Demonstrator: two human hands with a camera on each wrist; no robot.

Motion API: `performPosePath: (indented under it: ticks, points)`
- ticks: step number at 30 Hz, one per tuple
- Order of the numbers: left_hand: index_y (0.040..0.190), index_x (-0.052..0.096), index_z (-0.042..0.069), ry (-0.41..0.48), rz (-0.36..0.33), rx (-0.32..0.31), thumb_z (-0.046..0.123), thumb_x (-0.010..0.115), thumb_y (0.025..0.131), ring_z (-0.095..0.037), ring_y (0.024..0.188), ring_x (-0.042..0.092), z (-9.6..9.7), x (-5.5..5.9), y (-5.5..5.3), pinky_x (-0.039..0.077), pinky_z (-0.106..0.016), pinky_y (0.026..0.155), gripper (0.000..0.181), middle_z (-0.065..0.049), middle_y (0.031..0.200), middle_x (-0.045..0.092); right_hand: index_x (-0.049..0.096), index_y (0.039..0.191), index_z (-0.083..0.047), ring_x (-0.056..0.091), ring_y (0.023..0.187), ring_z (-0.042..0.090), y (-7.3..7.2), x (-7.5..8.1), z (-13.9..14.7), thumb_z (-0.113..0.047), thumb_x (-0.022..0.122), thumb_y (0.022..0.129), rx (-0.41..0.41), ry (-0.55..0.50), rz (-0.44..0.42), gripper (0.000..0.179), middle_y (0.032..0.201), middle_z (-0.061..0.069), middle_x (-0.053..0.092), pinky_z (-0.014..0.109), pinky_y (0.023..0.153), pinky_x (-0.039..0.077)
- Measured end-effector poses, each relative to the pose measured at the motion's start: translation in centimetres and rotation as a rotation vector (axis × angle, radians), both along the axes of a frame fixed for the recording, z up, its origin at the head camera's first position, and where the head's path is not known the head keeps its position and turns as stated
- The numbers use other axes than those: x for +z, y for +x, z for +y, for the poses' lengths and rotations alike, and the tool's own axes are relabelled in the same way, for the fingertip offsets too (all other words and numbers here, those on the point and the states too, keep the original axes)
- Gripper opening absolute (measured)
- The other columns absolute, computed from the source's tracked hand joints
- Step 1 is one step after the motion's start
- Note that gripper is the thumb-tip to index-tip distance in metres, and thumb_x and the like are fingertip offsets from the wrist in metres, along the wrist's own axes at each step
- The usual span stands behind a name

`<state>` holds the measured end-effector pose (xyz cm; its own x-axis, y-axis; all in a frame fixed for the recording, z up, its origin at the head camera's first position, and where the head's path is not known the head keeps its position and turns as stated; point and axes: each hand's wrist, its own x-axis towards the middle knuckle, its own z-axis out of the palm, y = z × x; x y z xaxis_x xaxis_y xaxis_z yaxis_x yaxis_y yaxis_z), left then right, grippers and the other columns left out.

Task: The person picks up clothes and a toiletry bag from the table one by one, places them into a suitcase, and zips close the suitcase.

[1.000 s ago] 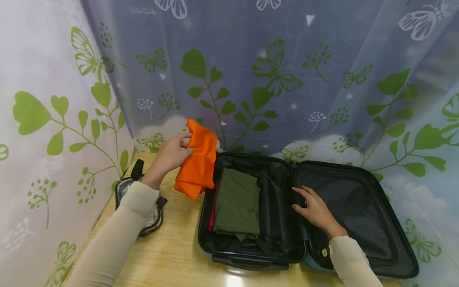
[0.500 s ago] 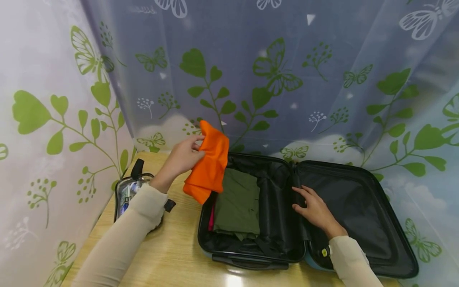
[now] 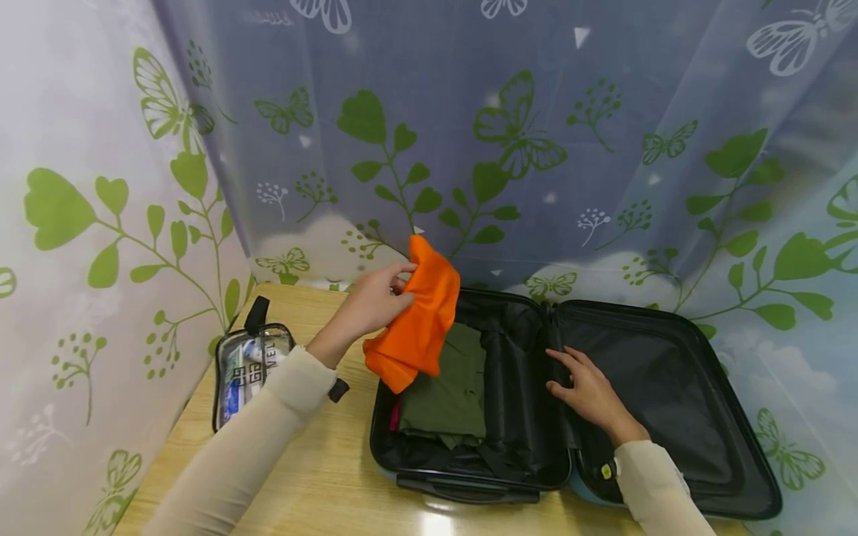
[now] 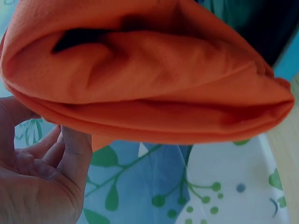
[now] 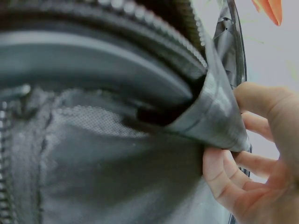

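Observation:
My left hand pinches a folded orange cloth by its left side, thumb against the near face. The cloth hangs above the left half of an open black suitcase, its lower end overlapping a folded dark green garment inside. Layered folds of the cloth fill the left wrist view, with the fingers below it. A sliver of red fabric shows under the green garment. My right hand rests, fingers spread and relaxed, by the suitcase's hinge; in the right wrist view its fingertips touch the black lining.
A clear travel pouch with black trim and several items inside lies left of the suitcase on the wooden table, partly behind my left sleeve. The suitcase lid lies open at right. A curtain with leaves and butterflies hangs behind.
My left hand has carried the orange cloth rightward and slightly down, from beside the suitcase to over the green garment. More of the travel pouch now shows. The right hand has stayed put.

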<state>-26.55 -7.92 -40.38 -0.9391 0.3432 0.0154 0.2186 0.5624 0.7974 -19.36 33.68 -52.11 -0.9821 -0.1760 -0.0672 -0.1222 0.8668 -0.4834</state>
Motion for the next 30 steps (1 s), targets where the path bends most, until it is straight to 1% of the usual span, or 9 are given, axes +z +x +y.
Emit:
performPosePath:
  ticks: [2, 4, 7, 11, 15, 18, 20, 25, 30]
  points:
    - [0.162, 0.053, 0.018, -0.004, -0.004, -0.006, 0.021, 0.063, 0.109, -0.027, 0.1, 0.072, 0.5, -0.1, 0.2, 0.058, -0.039, 0.081, 0.054, -0.015, 0.135, 0.072, 0.049, 0.164, -0.007, 0.066, 0.122, 0.053, 0.0, 0.0, 0.0, -0.022, 0.073, 0.106, -0.001, 0.002, -0.003, 0.065, 0.17, 0.036, 0.031, 0.068, 0.095, 0.057]
    - [0.162, 0.053, 0.019, -0.006, -0.012, -0.012, 0.022, 0.064, 0.109, -0.029, 0.108, 0.072, 1.1, -0.2, 0.4, 0.059, -0.043, 0.089, 0.054, -0.013, 0.135, 0.072, 0.049, 0.164, -0.007, 0.066, 0.122, 0.053, 0.0, 0.0, 0.0, -0.022, 0.073, 0.106, -0.002, 0.005, -0.006, 0.064, 0.17, 0.036, 0.031, 0.068, 0.095, 0.057]
    - [0.162, 0.053, 0.021, -0.013, -0.026, -0.021, 0.024, 0.064, 0.11, -0.028, 0.113, 0.071, 1.9, -0.5, 0.6, 0.058, -0.045, 0.095, 0.054, -0.011, 0.136, 0.071, 0.049, 0.164, -0.007, 0.066, 0.122, 0.053, 0.0, 0.0, 0.0, -0.023, 0.073, 0.106, -0.004, 0.008, -0.006, 0.065, 0.17, 0.036, 0.031, 0.069, 0.094, 0.057]
    - [0.162, 0.053, 0.021, -0.018, -0.036, -0.038, 0.025, 0.064, 0.11, -0.027, 0.108, 0.072, 3.0, -0.9, 1.0, 0.057, -0.044, 0.093, 0.053, -0.009, 0.135, 0.073, 0.049, 0.163, -0.007, 0.067, 0.121, 0.052, -0.1, 0.0, 0.1, -0.022, 0.073, 0.106, -0.002, 0.011, 0.0, 0.064, 0.169, 0.036, 0.032, 0.069, 0.094, 0.056]
    - [0.161, 0.054, 0.021, -0.023, -0.03, -0.054, 0.025, 0.064, 0.109, -0.025, 0.106, 0.073, 4.0, -0.9, 1.6, 0.058, -0.042, 0.093, 0.053, -0.009, 0.135, 0.074, 0.049, 0.163, -0.007, 0.067, 0.12, 0.052, -0.1, -0.1, 0.1, -0.022, 0.073, 0.106, 0.0, 0.014, 0.005, 0.064, 0.169, 0.036, 0.032, 0.069, 0.094, 0.056]
    - [0.161, 0.054, 0.022, -0.011, -0.028, -0.065, 0.025, 0.065, 0.109, -0.023, 0.106, 0.073, 4.6, -0.6, 2.0, 0.059, -0.042, 0.093, 0.053, -0.009, 0.137, 0.073, 0.049, 0.163, -0.007, 0.067, 0.12, 0.052, -0.2, -0.2, 0.1, -0.022, 0.073, 0.106, 0.0, 0.016, 0.005, 0.064, 0.169, 0.036, 0.032, 0.068, 0.094, 0.057]
    - [0.161, 0.054, 0.022, 0.011, -0.032, -0.076, 0.024, 0.066, 0.109, -0.022, 0.103, 0.074, 5.0, -0.4, 2.2, 0.06, -0.041, 0.091, 0.053, -0.008, 0.136, 0.073, 0.049, 0.163, -0.007, 0.067, 0.12, 0.053, -0.2, -0.2, 0.2, -0.022, 0.074, 0.106, 0.0, 0.016, 0.005, 0.064, 0.169, 0.036, 0.032, 0.068, 0.094, 0.057]
    - [0.162, 0.053, 0.023, 0.089, -0.093, -0.115, 0.024, 0.066, 0.11, -0.017, 0.096, 0.075, 6.1, 0.0, 2.6, 0.062, -0.037, 0.085, 0.054, -0.007, 0.135, 0.074, 0.05, 0.163, -0.007, 0.067, 0.12, 0.052, -0.2, -0.1, 0.1, -0.022, 0.074, 0.105, -0.005, 0.011, 0.002, 0.064, 0.169, 0.036, 0.033, 0.068, 0.096, 0.057]
    - [0.164, 0.05, 0.022, 0.138, -0.167, -0.145, 0.025, 0.067, 0.11, -0.017, 0.095, 0.076, 7.3, -0.2, 3.1, 0.062, -0.035, 0.08, 0.056, -0.008, 0.139, 0.073, 0.051, 0.162, -0.008, 0.068, 0.118, 0.049, -0.1, -0.1, 0.1, -0.022, 0.074, 0.105, -0.006, 0.007, 0.005, 0.064, 0.169, 0.035, 0.033, 0.067, 0.096, 0.057]
